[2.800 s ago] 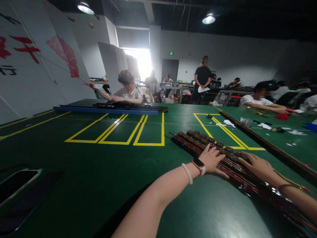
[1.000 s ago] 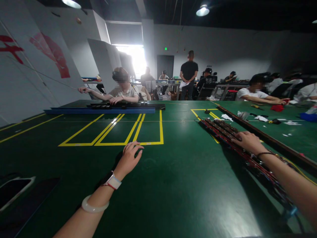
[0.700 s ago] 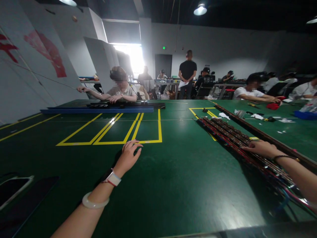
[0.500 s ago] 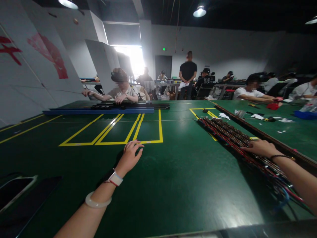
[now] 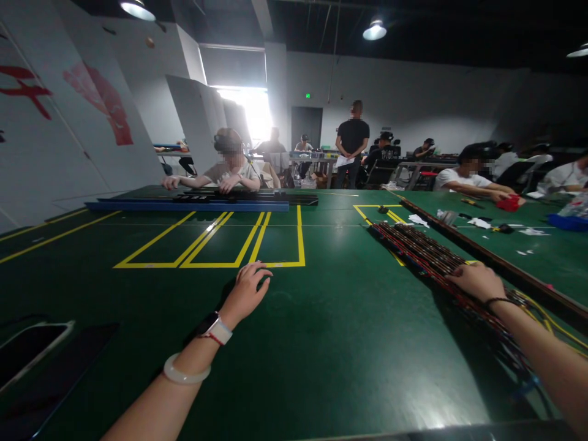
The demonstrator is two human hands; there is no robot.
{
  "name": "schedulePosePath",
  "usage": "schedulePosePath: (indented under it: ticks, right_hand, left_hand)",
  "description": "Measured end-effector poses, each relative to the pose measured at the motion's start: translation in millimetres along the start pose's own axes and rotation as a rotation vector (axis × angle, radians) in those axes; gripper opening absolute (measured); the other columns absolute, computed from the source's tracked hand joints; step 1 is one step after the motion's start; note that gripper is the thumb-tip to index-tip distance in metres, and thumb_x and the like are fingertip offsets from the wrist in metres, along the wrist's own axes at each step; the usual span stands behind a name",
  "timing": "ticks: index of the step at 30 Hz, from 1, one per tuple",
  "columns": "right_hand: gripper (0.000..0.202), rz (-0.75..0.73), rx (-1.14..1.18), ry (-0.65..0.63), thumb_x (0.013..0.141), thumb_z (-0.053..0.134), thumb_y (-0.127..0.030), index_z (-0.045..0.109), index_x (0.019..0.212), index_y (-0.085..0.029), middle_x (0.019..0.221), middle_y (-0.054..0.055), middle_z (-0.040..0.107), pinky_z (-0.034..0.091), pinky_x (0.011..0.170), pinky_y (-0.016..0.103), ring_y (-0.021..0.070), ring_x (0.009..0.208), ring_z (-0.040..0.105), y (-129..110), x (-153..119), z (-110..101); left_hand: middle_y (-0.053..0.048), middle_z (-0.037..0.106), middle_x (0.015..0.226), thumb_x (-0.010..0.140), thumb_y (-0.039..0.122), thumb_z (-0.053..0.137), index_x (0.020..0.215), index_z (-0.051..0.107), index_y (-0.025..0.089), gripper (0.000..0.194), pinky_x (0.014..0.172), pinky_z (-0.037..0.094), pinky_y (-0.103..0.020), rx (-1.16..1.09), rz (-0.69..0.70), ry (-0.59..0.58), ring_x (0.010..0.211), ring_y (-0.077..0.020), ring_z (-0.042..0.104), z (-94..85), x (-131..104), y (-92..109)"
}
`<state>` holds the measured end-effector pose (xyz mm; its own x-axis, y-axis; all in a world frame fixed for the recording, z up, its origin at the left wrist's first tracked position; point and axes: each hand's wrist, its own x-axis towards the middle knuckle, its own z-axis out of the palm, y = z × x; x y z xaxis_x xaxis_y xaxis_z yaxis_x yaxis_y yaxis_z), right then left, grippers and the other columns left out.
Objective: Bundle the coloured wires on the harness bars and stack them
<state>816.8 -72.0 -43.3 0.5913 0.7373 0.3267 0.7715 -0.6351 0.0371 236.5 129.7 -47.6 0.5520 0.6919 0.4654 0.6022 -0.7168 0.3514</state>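
- The green table (image 5: pixel 321 349) is being spanned beneath the fingers of both hands; grip is possibly being limited by its glossy surface, so sliding is being risked under a sideways push.
- The bundle of dark strips and coloured wires (image 5: pixel 413 245) is being touched under the right fingertips, its far end lying beyond them; it is being steadied from one side only, so fanning or twisting is being risked.
- The long dark rail (image 5: pixel 482 252) is being seen just beyond the right fingers; scraping is being risked if the bundle is being pushed outward.
- The right hand (image 5: pixel 478 282) is being held with fingers bent and pressed together; whether a strip is being pinched cannot be told.
- The left hand (image 5: pixel 250 291) is being held well apart from the bundle, its fingers loosely curled and slightly spread; nothing is being seen between them, so no second support is being given.
- The yellow wires (image 5: pixel 546 315) are being looped beside the right wrist, behind its fingers; snagging is being risked by a backward pull.
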Motion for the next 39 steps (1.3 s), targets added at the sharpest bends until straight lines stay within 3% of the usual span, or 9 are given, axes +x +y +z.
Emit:
schedulePosePath:
  ticks: [5,8,13,18,21,24,33,39]
  right_hand:
    - [0.047,0.055,-0.014,-0.036,0.083,0.031,-0.05,0.064,0.098,-0.019,0.113,0.026,0.052,0.041,0.064,0.045,0.0389,0.09,0.057,-14.4,-13.2,-21.5]
    - [0.052,0.046,0.04,-0.007,0.084,0.023,-0.051,0.058,0.112,-0.023,0.109,0.026,0.054,0.038,0.065,0.048,0.0409,0.089,0.056,-15.1,-12.4,-43.4]
    - [0.052,-0.118,-0.113,0.207,0.088,0.023,-0.044,0.051,0.123,-0.019,0.098,0.029,0.057,0.032,0.07,0.048,0.0414,0.087,0.053,-29.6,-15.2,-98.8]
    - [0.041,-0.27,-0.209,0.404,0.093,0.03,-0.037,0.051,0.122,-0.018,0.098,0.026,0.06,0.032,0.077,0.042,0.033,0.093,0.053,-76.6,-19.2,-146.0]
    - [0.032,-0.387,-0.153,0.376,0.091,0.046,-0.037,0.055,0.113,-0.016,0.1,0.021,0.063,0.034,0.077,0.036,0.0277,0.091,0.056,-122.4,-17.6,-159.1]
    - [0.027,-0.473,-0.04,0.292,0.087,0.056,-0.037,0.058,0.104,-0.016,0.093,0.013,0.066,0.036,0.071,0.031,0.0247,0.085,0.059,-181.3,-20.2,-159.1]
    - [0.026,-0.766,0.362,-0.019,0.085,0.058,-0.038,0.056,0.102,-0.019,0.096,0.006,0.067,0.041,0.068,0.026,0.02,0.086,0.062,-380.2,-66.8,-113.8]
    - [0.022,-0.935,0.478,-0.123,0.089,0.048,-0.031,0.054,0.104,-0.016,0.098,0.009,0.066,0.045,0.072,0.028,0.0211,0.087,0.063,-487.0,-97.5,-98.3]
  left_hand:
    - [-0.008,0.055,0.118,0.088,0.031,0.042,0.098,0.064,0.021,0.026,0.106,0.034,-0.048,-0.006,-0.003,0.015,0.122,-0.0243,0.044,0.2,0.4,-0.3]
    - [-0.007,0.055,0.118,0.088,0.031,0.043,0.099,0.064,0.021,0.026,0.105,0.034,-0.049,-0.014,-0.01,0.008,0.122,-0.0244,0.044,0.6,0.4,-0.1]
    - [-0.007,0.055,0.118,0.088,0.031,0.044,0.099,0.064,0.022,0.024,0.106,0.034,-0.049,-0.022,0.004,0.022,0.122,-0.024,0.044,3.4,0.3,-2.7]
    - [-0.006,0.056,0.116,0.088,0.029,0.045,0.098,0.063,0.021,0.023,0.106,0.035,-0.048,-0.017,0.027,0.054,0.12,-0.0229,0.045,4.5,-0.1,-4.5]
    - [-0.007,0.056,0.115,0.088,0.028,0.044,0.102,0.062,0.022,0.023,0.104,0.037,-0.047,-0.015,0.04,0.086,0.118,-0.0222,0.047,3.9,0.0,-3.4]
    - [-0.007,0.056,0.115,0.089,0.026,0.043,0.107,0.059,0.021,0.024,0.103,0.039,-0.046,-0.008,0.067,0.133,0.117,-0.0214,0.049,3.8,0.2,-1.8]
    - [-0.011,0.052,0.113,0.089,0.025,0.044,0.11,0.046,0.017,0.022,0.101,0.041,-0.042,0.035,0.097,0.439,0.115,-0.0214,0.048,0.7,0.2,-7.2]
    - [-0.013,0.049,0.119,0.092,0.027,0.038,0.118,0.041,0.017,0.028,0.103,0.038,-0.042,0.026,0.151,0.518,0.118,-0.0212,0.044,-1.7,-2.3,-14.2]
